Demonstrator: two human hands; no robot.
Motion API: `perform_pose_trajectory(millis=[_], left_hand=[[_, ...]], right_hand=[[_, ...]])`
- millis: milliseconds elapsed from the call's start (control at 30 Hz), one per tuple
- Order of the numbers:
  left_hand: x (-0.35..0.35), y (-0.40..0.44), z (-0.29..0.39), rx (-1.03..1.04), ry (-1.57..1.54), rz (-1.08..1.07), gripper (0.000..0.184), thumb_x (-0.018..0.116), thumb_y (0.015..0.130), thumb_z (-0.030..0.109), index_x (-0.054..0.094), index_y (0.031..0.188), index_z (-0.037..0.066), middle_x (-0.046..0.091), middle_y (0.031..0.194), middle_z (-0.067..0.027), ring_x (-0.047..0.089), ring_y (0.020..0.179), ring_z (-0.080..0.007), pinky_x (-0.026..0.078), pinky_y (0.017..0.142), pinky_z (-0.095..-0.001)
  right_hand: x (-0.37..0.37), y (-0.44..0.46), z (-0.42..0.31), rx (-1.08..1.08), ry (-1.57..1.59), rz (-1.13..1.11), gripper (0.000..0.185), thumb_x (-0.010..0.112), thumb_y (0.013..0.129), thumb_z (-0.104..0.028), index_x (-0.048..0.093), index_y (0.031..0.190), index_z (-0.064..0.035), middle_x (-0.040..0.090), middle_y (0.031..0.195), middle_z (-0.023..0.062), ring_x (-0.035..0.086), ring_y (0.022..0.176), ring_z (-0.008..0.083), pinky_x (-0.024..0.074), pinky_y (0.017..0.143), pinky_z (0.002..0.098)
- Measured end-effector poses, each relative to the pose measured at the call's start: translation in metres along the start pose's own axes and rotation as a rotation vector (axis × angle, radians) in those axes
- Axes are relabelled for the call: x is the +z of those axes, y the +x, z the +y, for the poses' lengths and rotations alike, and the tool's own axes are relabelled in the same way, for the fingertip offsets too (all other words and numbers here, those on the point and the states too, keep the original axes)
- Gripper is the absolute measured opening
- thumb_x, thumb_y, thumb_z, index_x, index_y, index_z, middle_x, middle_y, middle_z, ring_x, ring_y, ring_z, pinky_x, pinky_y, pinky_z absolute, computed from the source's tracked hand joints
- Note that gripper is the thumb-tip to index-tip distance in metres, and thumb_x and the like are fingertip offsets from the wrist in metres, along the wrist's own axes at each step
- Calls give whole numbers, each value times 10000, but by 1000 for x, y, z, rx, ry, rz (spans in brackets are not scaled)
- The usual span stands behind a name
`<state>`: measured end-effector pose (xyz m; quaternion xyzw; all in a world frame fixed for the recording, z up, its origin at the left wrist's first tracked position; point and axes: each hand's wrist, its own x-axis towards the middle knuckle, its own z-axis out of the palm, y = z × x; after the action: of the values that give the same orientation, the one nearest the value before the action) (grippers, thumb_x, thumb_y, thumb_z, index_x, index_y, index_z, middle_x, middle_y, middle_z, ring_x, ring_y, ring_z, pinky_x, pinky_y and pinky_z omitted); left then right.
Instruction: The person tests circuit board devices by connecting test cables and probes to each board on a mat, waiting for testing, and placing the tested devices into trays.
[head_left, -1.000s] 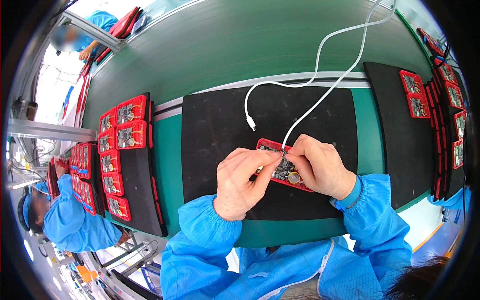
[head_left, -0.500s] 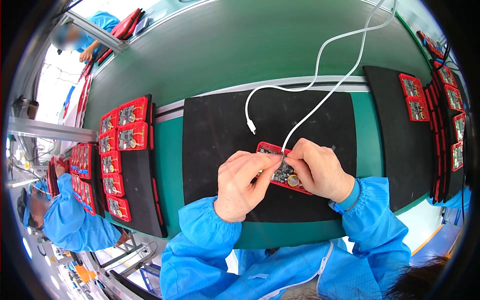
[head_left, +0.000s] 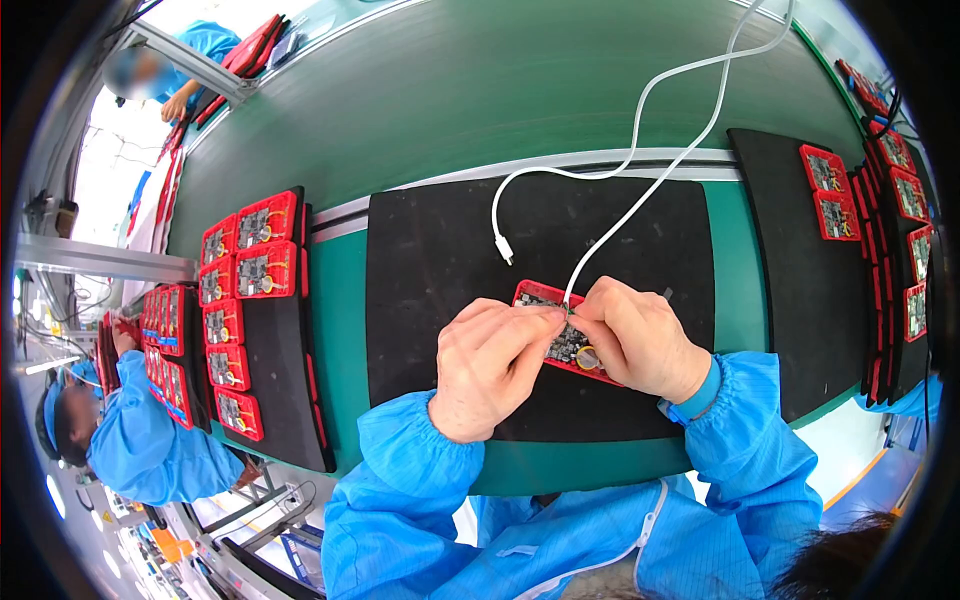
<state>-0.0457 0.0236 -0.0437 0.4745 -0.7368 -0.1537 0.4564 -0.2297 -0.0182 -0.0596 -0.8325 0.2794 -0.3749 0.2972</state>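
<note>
A red tray holding a circuit board (head_left: 571, 345) lies at a slant on the black mat (head_left: 430, 240) in front of me. From the left, my left hand (head_left: 492, 362) reaches over it, thumb and forefinger pinched at the board's upper edge. Opposite, my right hand (head_left: 640, 338) pinches at the same spot, its fingertips nearly meeting the left ones. A white cable (head_left: 610, 238) runs down to this point, its lower end hidden by my fingertips. What each pinch grips is too small to tell. A round yellow-rimmed part (head_left: 588, 357) shows on the board beside my right thumb.
The cable's other plug (head_left: 504, 250) lies loose on the mat. Red trays with boards (head_left: 265, 270) stand on stacked black panels at left; more trays (head_left: 830, 190) sit at right. A co-worker in blue (head_left: 150, 430) is at left, another person (head_left: 200, 55) at upper left.
Hardly anything differs. Both hands stay pinched at the same place on the board, with only slight finger movement. The co-worker's head at left has shifted a little.
</note>
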Motion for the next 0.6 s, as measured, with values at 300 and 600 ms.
perform_pose_trajectory(millis=[300, 600], left_hand=[[0, 2, -1, 63, 32, -8, 146, 735, 717, -72, 699, 835, 6, 716, 798, -97, 690, 694, -215, 518, 640, -307], [1, -2, -2, 58, 21, -5, 163, 739, 716, -70, 706, 854, 10, 713, 824, -98, 677, 696, -215, 517, 621, -304]], right_hand=[[0, 2, 1, -34, -18, 25, 123, 663, 836, -45, 556, 887, -14, 504, 741, 100, 563, 564, 274, 461, 465, 352], [-4, 1, -1, -94, -110, 58, 208, 700, 781, -25, 655, 983, -13, 608, 818, 85, 630, 617, 223, 526, 496, 302]])
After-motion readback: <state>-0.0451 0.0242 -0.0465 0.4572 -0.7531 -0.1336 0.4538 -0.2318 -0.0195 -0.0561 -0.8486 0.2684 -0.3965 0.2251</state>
